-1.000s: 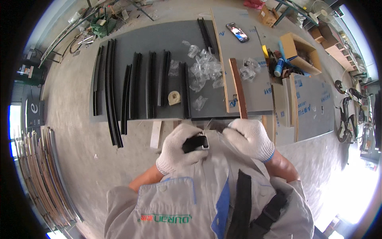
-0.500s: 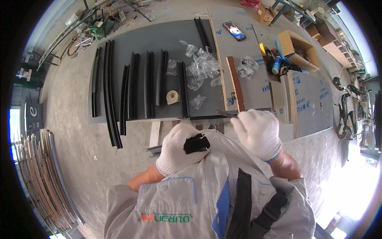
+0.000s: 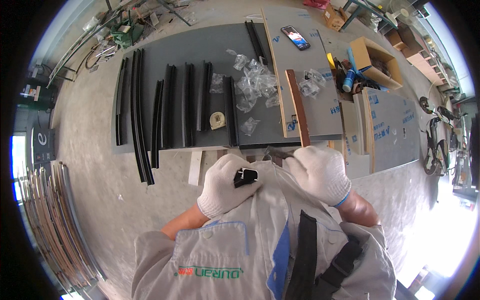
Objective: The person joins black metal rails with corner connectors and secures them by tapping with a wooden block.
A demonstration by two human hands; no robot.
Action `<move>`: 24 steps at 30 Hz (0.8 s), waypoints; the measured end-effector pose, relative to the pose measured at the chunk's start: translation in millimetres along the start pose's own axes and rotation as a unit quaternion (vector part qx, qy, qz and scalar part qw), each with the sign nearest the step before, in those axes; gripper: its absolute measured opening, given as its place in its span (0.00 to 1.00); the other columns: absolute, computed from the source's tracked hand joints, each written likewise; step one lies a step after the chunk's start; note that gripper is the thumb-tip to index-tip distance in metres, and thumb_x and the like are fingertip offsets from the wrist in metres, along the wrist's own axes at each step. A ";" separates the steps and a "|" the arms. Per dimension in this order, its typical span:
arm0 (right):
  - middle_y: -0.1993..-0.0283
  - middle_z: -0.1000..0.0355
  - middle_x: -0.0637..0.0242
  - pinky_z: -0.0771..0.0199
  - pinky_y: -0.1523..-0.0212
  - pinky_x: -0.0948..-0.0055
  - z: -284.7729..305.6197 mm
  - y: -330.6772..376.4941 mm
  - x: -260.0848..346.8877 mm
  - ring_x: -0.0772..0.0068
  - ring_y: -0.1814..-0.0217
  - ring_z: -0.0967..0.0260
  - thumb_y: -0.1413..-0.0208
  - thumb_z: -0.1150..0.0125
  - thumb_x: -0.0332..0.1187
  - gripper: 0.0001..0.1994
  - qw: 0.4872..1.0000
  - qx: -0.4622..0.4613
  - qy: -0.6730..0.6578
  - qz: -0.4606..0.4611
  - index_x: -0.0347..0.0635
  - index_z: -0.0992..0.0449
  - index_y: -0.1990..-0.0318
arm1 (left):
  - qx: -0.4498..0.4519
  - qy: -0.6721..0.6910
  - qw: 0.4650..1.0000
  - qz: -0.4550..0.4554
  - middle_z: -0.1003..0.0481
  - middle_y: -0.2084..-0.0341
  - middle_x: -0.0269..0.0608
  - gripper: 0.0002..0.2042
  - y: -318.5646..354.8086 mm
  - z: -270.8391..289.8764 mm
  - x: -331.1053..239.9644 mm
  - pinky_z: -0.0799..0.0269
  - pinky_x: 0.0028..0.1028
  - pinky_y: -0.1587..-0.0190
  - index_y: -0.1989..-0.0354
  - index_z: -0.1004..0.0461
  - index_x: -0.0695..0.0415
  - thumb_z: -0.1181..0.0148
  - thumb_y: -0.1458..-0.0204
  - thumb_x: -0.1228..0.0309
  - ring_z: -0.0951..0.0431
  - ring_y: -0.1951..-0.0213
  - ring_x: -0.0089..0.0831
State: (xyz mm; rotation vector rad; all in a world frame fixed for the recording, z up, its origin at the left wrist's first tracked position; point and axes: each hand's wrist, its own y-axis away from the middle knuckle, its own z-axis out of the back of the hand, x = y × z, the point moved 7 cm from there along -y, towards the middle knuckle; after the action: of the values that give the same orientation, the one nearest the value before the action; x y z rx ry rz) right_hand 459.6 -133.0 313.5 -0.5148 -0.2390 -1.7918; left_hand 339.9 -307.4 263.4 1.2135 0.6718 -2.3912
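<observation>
Grey sheet bench on concrete floor | left hand fingers closed on small black plastic profile piece | right hand fingers pinching clear plastic bag | black curved strips along bench's left edge

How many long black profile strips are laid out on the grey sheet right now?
8, possibly more hidden. Seven lie side by side on the grey sheet: at and. One shorter strip lies at the far edge.
</observation>
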 end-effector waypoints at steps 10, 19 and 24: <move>0.75 0.26 0.61 0.24 0.72 0.57 14.2 6.5 28.7 0.55 0.74 0.24 0.41 0.35 0.36 0.08 0.992 0.066 0.038 0.101 0.44 0.22 0.70 | 0.045 -0.098 0.993 -0.043 0.20 0.64 0.42 0.17 -7.1 -0.2 -13.3 0.18 0.38 0.63 0.62 0.18 0.55 0.18 0.59 0.67 0.16 0.63 0.43; 0.73 0.25 0.60 0.24 0.71 0.55 7.9 5.2 14.3 0.52 0.72 0.23 0.39 0.36 0.39 0.11 0.995 0.062 0.024 0.071 0.45 0.22 0.71 | 0.045 -0.106 0.990 -0.075 0.20 0.65 0.41 0.17 -10.4 2.8 -19.8 0.19 0.37 0.64 0.62 0.17 0.53 0.17 0.59 0.66 0.16 0.63 0.43; 0.72 0.24 0.58 0.23 0.69 0.56 3.8 0.5 4.5 0.50 0.70 0.23 0.37 0.36 0.38 0.11 0.998 0.037 -0.030 0.041 0.43 0.22 0.70 | 0.051 -0.042 0.997 -0.037 0.20 0.66 0.41 0.16 -6.7 1.5 -9.7 0.19 0.37 0.63 0.61 0.17 0.53 0.18 0.58 0.69 0.16 0.64 0.43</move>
State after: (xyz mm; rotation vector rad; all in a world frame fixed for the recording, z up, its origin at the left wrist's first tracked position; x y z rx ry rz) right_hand 460.0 -135.4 318.8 -0.5180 -0.3207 -1.6834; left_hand 340.8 -301.7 273.8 1.1392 0.5850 -2.5502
